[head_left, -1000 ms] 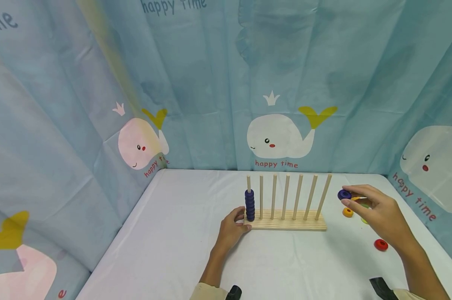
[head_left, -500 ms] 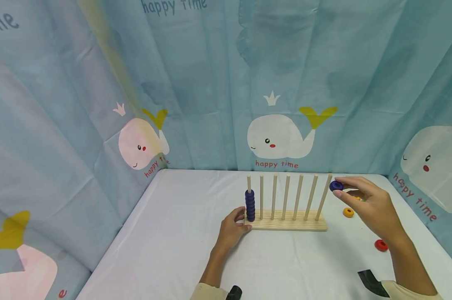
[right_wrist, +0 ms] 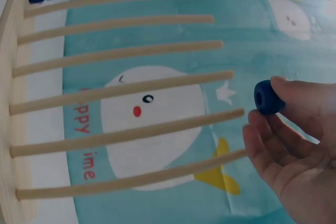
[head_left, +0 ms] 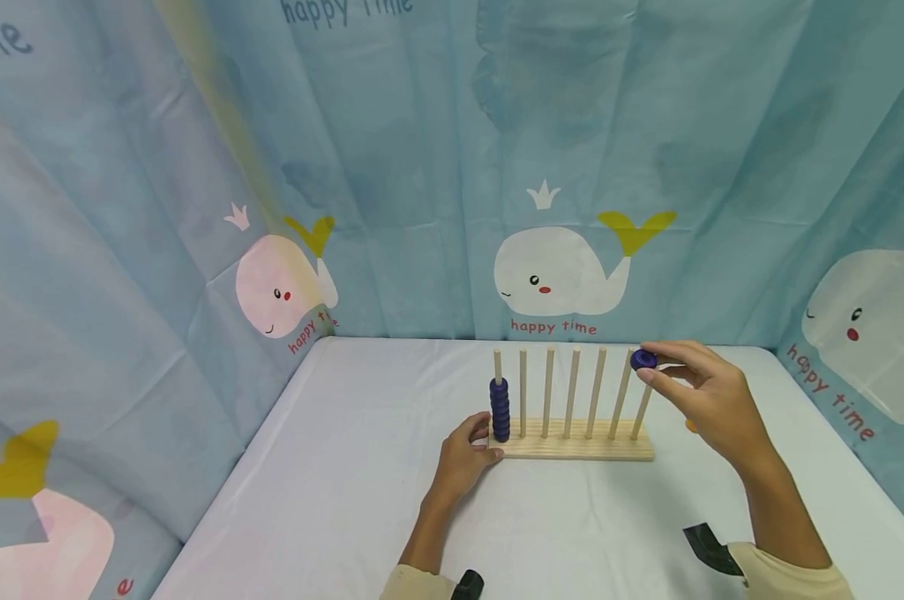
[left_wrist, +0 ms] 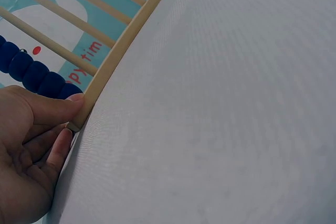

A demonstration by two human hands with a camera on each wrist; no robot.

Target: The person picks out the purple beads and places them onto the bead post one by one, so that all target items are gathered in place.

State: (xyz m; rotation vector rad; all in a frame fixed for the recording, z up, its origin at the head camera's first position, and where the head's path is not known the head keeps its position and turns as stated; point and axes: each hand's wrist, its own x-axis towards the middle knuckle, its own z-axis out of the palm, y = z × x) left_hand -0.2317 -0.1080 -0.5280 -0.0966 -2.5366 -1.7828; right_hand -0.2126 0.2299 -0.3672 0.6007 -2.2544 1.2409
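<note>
A wooden peg rack (head_left: 571,451) stands on the white table, its several upright pegs in a row. Dark blue beads (head_left: 500,410) are stacked on the leftmost peg, whose tip stays bare. My left hand (head_left: 462,458) grips the left end of the base; the left wrist view shows the thumb (left_wrist: 58,108) over its edge. Between thumb and fingers of my right hand (head_left: 710,400) is a single dark blue bead (right_wrist: 269,97), its hole showing. That bead is held up by the tips of the two rightmost pegs, off any peg.
Part of an orange bead (head_left: 691,426) shows on the table behind my right hand. The white tabletop (head_left: 362,500) reaches back to a light blue curtain (head_left: 407,275) printed with whales. Black bands sit at both sleeves.
My right hand has carried the dark blue bead leftward and slightly up, from right of the rack to the rightmost peg tips. It now hides the loose red bead. My left hand stays put.
</note>
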